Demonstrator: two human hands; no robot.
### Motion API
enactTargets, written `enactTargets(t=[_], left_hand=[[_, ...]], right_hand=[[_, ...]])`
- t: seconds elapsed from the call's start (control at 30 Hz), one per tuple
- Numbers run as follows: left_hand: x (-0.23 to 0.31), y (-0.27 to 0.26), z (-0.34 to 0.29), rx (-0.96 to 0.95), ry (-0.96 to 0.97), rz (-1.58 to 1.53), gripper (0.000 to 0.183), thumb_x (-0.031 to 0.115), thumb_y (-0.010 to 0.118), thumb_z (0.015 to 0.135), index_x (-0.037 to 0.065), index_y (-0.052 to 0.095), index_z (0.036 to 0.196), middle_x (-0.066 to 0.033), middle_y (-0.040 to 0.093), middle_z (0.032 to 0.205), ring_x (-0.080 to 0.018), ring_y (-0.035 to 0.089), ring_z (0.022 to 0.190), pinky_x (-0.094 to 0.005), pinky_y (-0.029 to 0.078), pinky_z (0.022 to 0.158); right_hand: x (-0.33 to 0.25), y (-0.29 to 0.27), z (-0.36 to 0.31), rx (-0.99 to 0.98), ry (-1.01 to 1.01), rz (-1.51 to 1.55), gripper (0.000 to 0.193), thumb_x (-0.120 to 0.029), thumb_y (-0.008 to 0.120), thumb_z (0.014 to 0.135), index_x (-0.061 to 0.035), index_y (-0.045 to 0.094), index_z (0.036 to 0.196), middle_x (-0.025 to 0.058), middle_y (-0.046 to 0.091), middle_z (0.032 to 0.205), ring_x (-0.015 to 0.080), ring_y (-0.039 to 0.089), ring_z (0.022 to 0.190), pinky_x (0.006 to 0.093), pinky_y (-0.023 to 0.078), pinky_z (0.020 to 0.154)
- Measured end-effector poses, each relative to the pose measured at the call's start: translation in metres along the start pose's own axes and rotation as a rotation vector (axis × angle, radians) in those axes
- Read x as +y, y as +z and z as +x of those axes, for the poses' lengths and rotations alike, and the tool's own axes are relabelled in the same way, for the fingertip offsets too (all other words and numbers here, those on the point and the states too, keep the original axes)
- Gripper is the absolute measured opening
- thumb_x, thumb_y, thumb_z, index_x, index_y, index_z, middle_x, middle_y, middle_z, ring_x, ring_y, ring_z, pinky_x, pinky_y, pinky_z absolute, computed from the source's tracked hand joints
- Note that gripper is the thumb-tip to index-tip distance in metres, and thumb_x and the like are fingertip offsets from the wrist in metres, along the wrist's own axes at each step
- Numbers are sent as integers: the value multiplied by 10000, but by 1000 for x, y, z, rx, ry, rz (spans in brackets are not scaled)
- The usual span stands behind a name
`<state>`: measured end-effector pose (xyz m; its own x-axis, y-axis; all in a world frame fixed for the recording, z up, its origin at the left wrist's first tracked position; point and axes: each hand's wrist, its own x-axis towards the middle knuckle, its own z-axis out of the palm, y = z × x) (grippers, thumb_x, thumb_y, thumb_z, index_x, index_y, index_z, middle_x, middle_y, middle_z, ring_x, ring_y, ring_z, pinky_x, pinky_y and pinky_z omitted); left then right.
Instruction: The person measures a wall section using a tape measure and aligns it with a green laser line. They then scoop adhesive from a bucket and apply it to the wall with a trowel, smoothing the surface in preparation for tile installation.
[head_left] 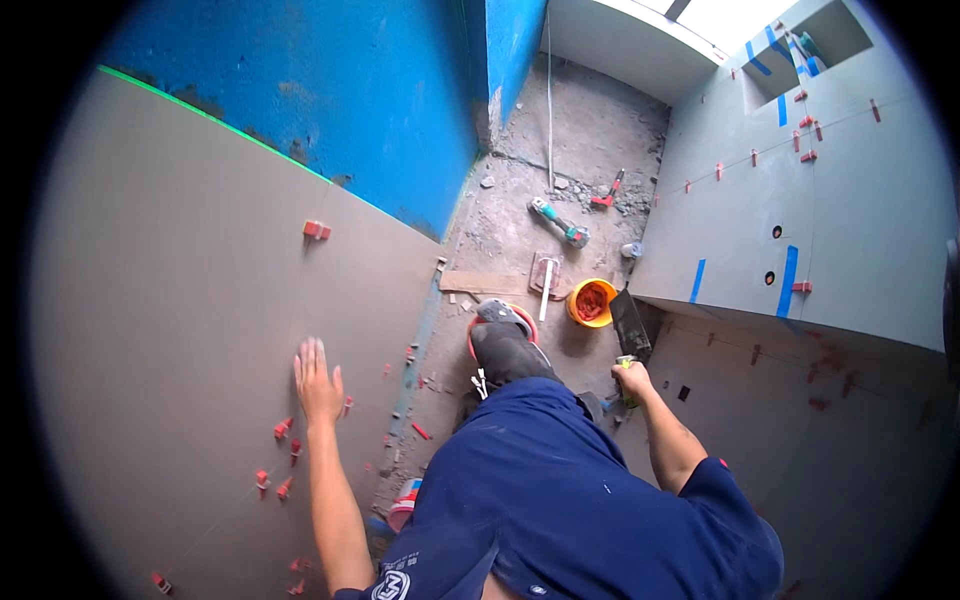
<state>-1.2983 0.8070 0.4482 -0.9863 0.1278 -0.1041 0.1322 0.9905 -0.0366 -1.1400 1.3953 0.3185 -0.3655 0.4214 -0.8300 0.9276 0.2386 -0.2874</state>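
My left hand (pixel 318 383) lies flat against a large grey tile (pixel 190 300) on the left wall, fingers together and stretched out. Below it, red tile-levelling wedges (pixel 282 430) stick out along the joints. My right hand (pixel 632 378) is closed round the yellow-green handle of a trowel (pixel 630 325). The trowel's broad dark blade points away from me, beside a yellow bucket (pixel 590 303) of red wedges. Above the tile shows a blue-coated wall (pixel 320 90), with a bright green line along the tile's top edge.
On the rough floor lie a teal angle grinder (pixel 560 222), a red tool (pixel 608 190), a wooden board (pixel 485 283) and a float-like plate (pixel 545 275). A red-rimmed bucket (pixel 472 340) is by my leg. The right wall (pixel 730 200) is tiled, with a ledge, niches and blue tape.
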Motion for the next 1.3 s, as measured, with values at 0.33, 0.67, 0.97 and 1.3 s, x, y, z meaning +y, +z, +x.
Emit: enactTargets(t=[0.33, 0.67, 0.97, 1.3], left_hand=[[82, 207, -237, -557, -1020, -1313, 363, -27, 500, 849, -53, 585, 1202, -166, 694, 989, -176, 673, 707, -300, 545, 632], [134, 210, -366, -629, -1270, -1085, 361, 106, 570, 763, 49, 673, 1104, -180, 703, 942, -280, 680, 852, -359, 520, 770], [329, 370, -445, -535, -1448, -1064, 274, 101, 579, 764, 70, 709, 1002, -194, 675, 1023, -357, 630, 1001, -410, 499, 888], [511, 610, -399, -231, -1663, -1153, 302, 78, 580, 695, 92, 716, 965, -173, 682, 1039, -332, 637, 1014, -413, 502, 891]], right_hand=[[-27, -45, 82, -144, 43, -33, 241, -252, 649, 788, -13, 618, 799, 94, 592, 672, 222, 566, 520, 363, 466, 481], [-125, 24, 86, -255, -2, -305, 246, -273, 623, 814, -30, 603, 848, 73, 572, 664, 211, 579, 521, 349, 466, 461], [-133, 96, 201, -458, -173, -629, 246, -293, 596, 879, -54, 600, 937, 31, 552, 684, 151, 552, 524, 307, 467, 455], [-85, 188, 365, -593, -179, -546, 170, -304, 549, 889, -148, 551, 823, -13, 487, 609, 143, 491, 450, 301, 410, 382]])
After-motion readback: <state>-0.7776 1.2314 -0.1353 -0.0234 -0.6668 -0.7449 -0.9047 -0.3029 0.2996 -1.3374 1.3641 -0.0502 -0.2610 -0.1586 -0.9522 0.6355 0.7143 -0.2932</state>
